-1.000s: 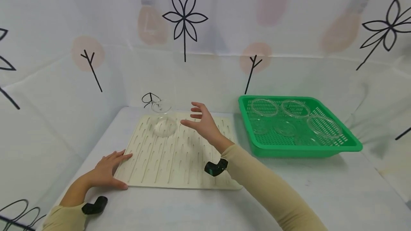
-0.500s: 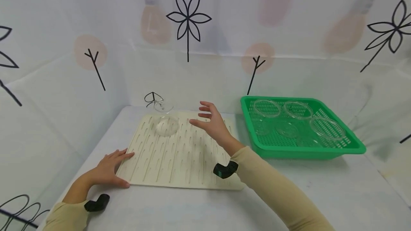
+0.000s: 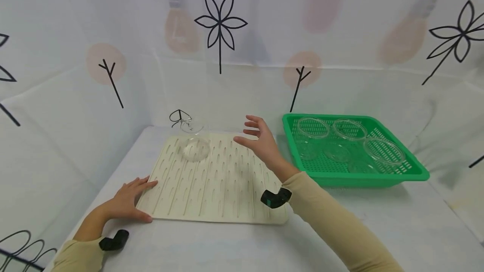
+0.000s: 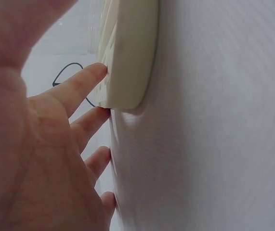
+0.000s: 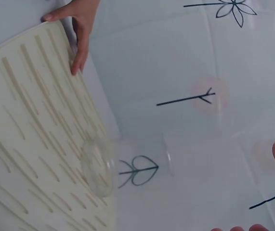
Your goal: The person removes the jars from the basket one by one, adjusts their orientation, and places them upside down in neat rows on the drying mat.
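Right now the left hand (image 3: 126, 200) lies flat with straight fingers on the near left corner of the cream mat (image 3: 211, 188), pressing its edge against the table (image 3: 378, 221); the left wrist view shows the fingertips (image 4: 91, 77) against the mat's rounded rim. The right hand (image 3: 261, 142) hovers in the air above the mat's far right part, fingers spread apart and holding nothing, between the clear cup (image 3: 194, 146) and the green basket (image 3: 378, 175).

That cup is transparent and hard to pick out: it sits upside down on the far left part of the mat, rim on the ridges, base up. The right wrist view shows it as a faint glassy outline (image 5: 127, 166) with the wall pattern visible through it. Three more clear cups (image 3: 348, 129) stand in the basket, well apart from the mat.

As a judgement, the main risk is the see-through material: its edges are easy to misread, so a spread hand passing low could clip a cup and tip it. The cup on the mat rests on narrow ridges, so a shove or a tug on the mat from the left hand could make it slide or topple.
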